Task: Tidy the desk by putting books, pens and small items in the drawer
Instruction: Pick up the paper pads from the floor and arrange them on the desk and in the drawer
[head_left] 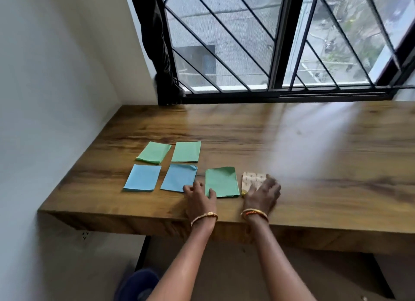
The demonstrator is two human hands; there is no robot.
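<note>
Hands come first: the left hand (197,196) lies low on the bench (314,157), between 2 folded sheets. Its fingers are relaxed and spread; the thumb touches the near corner of the right blue sheet (179,177), and another finger touches the near left corner of the lone green sheet (221,182). It grips nothing. The right hand (262,194) is blurred; it rests over the near part of a small patterned packet (252,180), and I cannot tell if the fingers pinch the packet or only press on it. A small yellow piece (244,191) shows beside that hand; what it is, I cannot say.

Further left lie the other items: the left blue sheet (142,177), and behind the blue ones 2 green sheets, one at the left (153,153) and one at the right (186,151). All 5 sheets are flat on the bench, in rows, near but apart.

About progress: no drawer is visible, and no books or pens are visible either. The 5 sheets and the packet are all on the bench, so in my judgement the putting away of these small items is not yet done. Probably the hands are starting to gather them.
</note>
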